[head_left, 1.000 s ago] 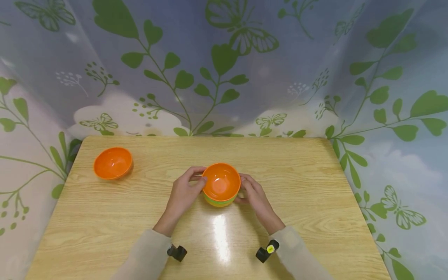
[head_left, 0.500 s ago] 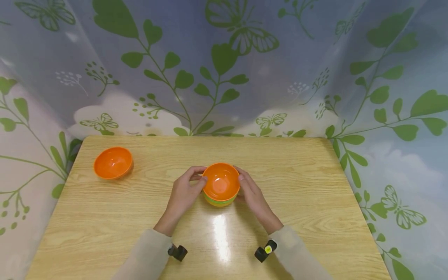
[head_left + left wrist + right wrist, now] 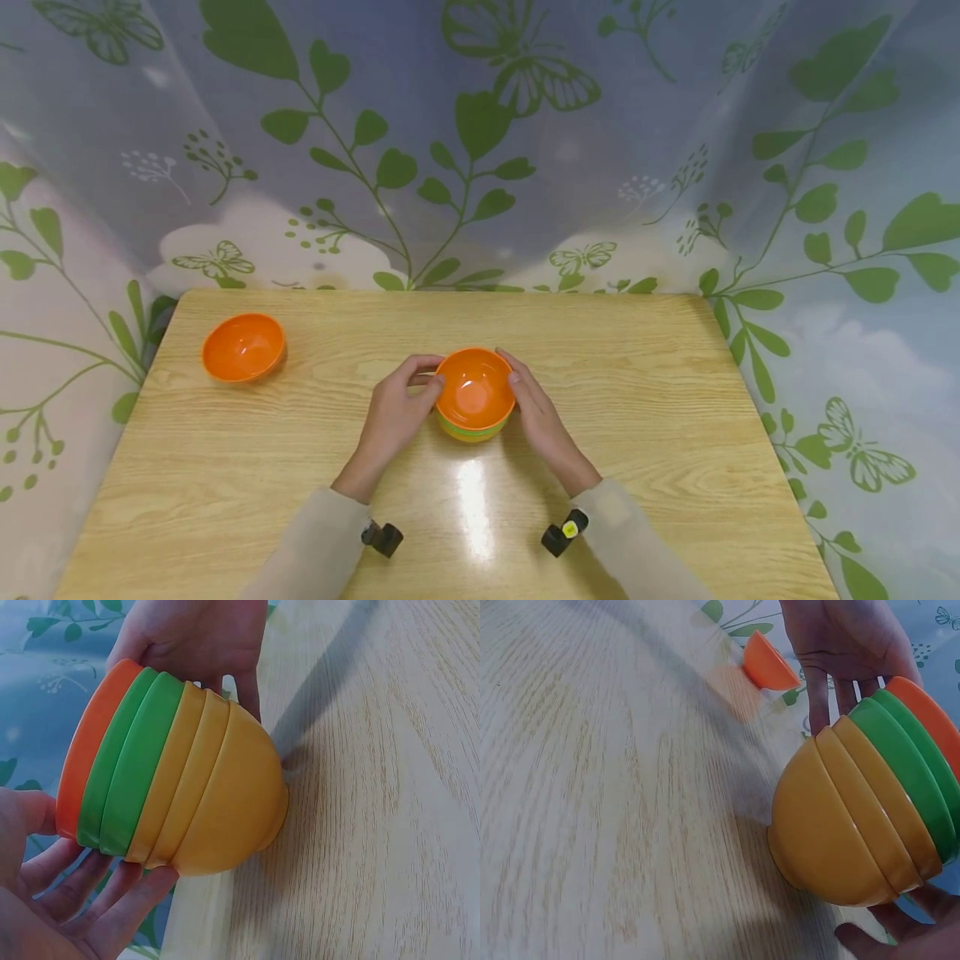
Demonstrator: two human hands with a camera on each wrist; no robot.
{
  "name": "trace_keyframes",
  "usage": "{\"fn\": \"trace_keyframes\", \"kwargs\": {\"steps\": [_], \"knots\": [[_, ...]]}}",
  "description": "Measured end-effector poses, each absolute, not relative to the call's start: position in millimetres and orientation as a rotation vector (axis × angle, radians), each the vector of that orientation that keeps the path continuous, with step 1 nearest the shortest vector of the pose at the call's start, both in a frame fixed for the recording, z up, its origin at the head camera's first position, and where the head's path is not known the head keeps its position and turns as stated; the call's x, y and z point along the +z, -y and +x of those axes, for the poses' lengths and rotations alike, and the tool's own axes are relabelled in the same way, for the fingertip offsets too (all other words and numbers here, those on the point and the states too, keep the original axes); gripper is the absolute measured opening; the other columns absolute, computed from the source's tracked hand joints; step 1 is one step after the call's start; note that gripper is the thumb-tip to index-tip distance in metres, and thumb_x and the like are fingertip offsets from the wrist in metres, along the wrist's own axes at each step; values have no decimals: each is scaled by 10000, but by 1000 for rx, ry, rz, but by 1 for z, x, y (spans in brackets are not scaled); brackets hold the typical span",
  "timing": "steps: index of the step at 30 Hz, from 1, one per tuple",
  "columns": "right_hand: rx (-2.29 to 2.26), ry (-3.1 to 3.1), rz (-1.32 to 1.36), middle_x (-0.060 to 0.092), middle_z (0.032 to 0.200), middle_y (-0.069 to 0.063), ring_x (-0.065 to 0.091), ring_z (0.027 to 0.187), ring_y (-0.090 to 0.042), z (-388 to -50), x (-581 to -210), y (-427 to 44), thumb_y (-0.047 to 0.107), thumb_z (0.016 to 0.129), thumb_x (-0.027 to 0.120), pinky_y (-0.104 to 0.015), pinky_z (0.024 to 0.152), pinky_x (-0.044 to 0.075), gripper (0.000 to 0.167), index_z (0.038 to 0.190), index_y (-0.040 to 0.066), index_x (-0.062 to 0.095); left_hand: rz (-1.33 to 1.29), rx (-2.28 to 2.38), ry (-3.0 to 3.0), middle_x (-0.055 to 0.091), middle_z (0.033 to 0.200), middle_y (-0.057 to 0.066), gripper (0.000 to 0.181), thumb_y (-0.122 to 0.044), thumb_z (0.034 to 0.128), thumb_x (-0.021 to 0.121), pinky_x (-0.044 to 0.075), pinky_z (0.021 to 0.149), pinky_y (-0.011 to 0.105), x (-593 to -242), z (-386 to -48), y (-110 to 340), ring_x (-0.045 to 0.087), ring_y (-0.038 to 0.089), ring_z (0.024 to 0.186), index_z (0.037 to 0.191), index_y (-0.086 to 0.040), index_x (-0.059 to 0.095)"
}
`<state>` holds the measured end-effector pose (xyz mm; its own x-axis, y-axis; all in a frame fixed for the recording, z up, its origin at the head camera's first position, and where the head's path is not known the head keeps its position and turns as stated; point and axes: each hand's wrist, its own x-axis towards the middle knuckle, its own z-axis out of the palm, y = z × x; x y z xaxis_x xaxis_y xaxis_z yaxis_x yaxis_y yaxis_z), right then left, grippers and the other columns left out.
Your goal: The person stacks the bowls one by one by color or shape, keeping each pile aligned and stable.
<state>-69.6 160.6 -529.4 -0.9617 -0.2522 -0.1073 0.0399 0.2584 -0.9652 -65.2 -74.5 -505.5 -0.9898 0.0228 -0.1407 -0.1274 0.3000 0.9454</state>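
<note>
A stack of nested bowls point(image 3: 474, 392) stands upright on the wooden table in the middle of the head view. On top sits an orange bowl; the left wrist view shows green bowls point(image 3: 135, 765) under it and yellow-orange bowls point(image 3: 232, 802) at the bottom. My left hand point(image 3: 400, 404) holds the stack's left side, thumb at the orange rim and fingers along the wall. From the right, my right hand point(image 3: 542, 417) holds it too, with its thumb near the rim and fingers reaching round the far side. Part of the right fingers is hidden behind the bowls.
Another orange bowl point(image 3: 243, 348) stands apart near the table's far left corner. The wooden table point(image 3: 637, 375) ends at a curtain point(image 3: 570, 192) printed with leaves and butterflies, which hangs behind and at both sides.
My right hand has shifted inward and slightly away from me along the stack; its fingers now reach the far side and its thumb lies at the rim. Left hand and bowls have stayed put.
</note>
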Motion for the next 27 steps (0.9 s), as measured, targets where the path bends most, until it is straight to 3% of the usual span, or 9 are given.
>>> {"fn": "trace_keyframes", "kwargs": {"steps": [2, 8, 19, 27], "knots": [[-1758, -2293, -189, 345, 1781, -34, 283, 1667, -289, -70, -530, -161, 429, 1209, 272, -577, 1394, 222, 548, 1714, 233, 351, -98, 1786, -2427, 746, 1336, 73, 300, -243, 1055, 684, 703, 835, 326, -506, -65, 74, 719, 264, 1223, 1345, -176, 722], [-1797, -2256, -199, 374, 1767, -67, 313, 1654, -298, -71, -531, -161, 387, 1211, 278, -574, 1387, 244, 541, 1694, 165, 382, -100, 1784, -2427, 747, 1330, 72, 302, -250, 1053, 688, 704, 836, 332, -507, -66, 75, 719, 260, 1217, 1345, -181, 722], [-1700, -2236, -92, 456, 1716, -87, 463, 1554, -363, -72, -523, -166, 453, 1194, 354, -635, 1217, 502, 542, 1657, 189, 452, -97, 1821, -2402, 741, 1347, 58, 298, -284, 1069, 688, 708, 847, 358, -509, -63, 76, 707, 265, 1224, 1347, -184, 721], [-1667, -2255, -81, 554, 1626, -141, 580, 1452, -357, -72, -520, -172, 425, 1174, 465, -549, 1130, 602, 529, 1626, 150, 492, -164, 1807, -2389, 736, 1362, 49, 323, -396, 1092, 665, 706, 911, 450, -515, -59, 80, 710, 267, 1220, 1339, -196, 727]]}}
